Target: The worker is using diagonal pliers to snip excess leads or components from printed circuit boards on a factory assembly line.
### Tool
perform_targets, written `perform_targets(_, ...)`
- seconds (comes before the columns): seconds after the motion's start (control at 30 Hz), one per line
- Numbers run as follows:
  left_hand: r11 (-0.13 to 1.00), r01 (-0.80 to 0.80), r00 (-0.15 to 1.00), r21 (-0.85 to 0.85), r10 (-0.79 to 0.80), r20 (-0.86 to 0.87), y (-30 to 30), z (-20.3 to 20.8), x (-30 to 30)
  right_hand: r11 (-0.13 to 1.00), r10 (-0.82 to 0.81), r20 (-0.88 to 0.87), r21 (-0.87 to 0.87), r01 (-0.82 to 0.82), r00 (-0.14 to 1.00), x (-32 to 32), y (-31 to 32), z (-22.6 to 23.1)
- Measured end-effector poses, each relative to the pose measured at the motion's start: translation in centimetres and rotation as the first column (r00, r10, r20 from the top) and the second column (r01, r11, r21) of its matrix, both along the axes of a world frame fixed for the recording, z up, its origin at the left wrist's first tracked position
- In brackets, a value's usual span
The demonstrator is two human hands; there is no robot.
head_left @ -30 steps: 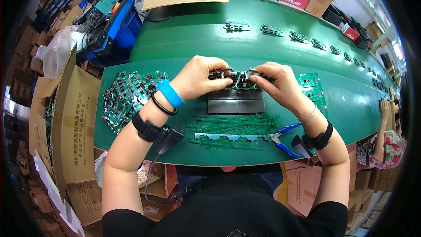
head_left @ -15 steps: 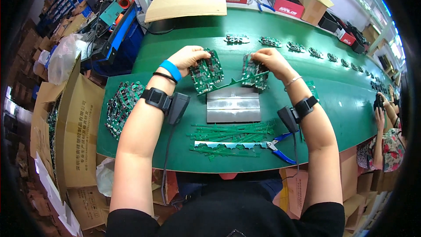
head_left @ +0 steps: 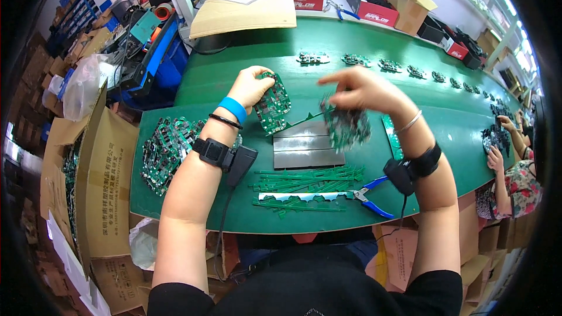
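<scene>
My left hand pinches a green circuit board by its upper edge, thumb on its face. A thin green strip of board edging runs from its lower right corner toward a second circuit board, which is tilted and blurred. Over that board is my right hand, index finger stretched out to the left, thumb and other fingers at the board's top edge. Motion blurs this grip. Below both boards lies a grey metal block with a lengthwise groove.
Cut green strips, a metal strip with notches and blue-handled cutters lie in front. Circuit boards are heaped at left. A green panel lies by my right forearm. Boards line the far bench; a co-worker's hands are at right.
The right board has swung down and tilted, its lower end moving right. My right index finger has straightened out to the left. My left hand still pinches its board.
</scene>
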State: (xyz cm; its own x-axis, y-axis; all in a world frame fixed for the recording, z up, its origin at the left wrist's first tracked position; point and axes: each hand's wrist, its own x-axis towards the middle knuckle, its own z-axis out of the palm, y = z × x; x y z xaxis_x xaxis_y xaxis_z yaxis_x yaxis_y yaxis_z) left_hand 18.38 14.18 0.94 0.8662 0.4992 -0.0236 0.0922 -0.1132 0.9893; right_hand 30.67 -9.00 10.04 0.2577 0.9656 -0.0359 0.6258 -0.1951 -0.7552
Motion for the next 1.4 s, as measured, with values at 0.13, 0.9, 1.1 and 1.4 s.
perform_targets(0.13,1.000,-0.011,0.999,-0.020,0.010,-0.042,-0.8,0.3,-0.3,0.995,-0.068,0.187,-0.064,0.081,0.980,-2.1,0.5,-3.9)
perform_targets(0.9,0.756,0.429,0.897,-0.494,-0.420,0.136,-5.0,1.2,-5.6,0.987,0.158,0.125,0.002,-0.159,0.980,-2.9,2.0,2.3)
perform_targets(1.1,0.634,0.463,0.870,-0.619,-0.459,0.181,-6.1,-0.7,-5.9,0.987,0.154,0.210,0.013,-0.160,0.966,-4.3,7.3,-0.2)
perform_targets(1.4,0.597,0.362,0.931,-0.716,-0.276,0.240,-7.8,-0.5,-6.8,0.988,0.009,0.537,0.127,-0.092,0.843,-5.6,9.0,-2.0)
